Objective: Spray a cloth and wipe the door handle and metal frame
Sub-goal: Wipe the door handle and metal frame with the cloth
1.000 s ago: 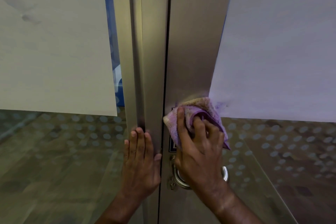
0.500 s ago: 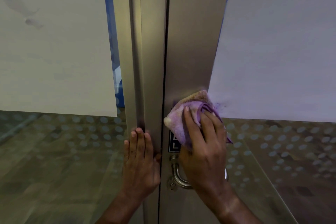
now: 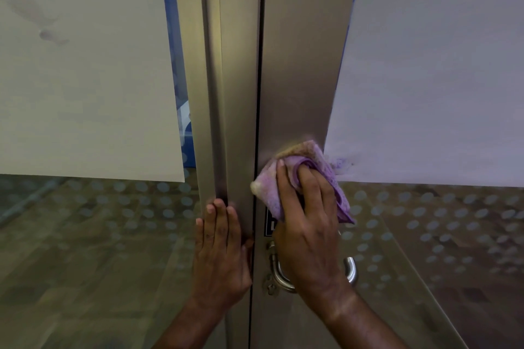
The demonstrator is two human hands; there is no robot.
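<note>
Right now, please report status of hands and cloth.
Right hand presses purple cloth on metal frame. Left hand flat on it. Handle below, unobstructed.

This is looking like an office or commercial building entrance. Brushed metal door frames (image 3: 297, 65) are meeting at the centre, flanked by glass panels (image 3: 425, 235) carrying frosted dots, with white sheets (image 3: 85, 79) covering the panes above.

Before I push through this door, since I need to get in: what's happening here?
A person is wiping the metal door frame. The right hand presses a purple cloth against it, just above the curved door handle. The left hand lies flat on the neighbouring frame post.
</note>
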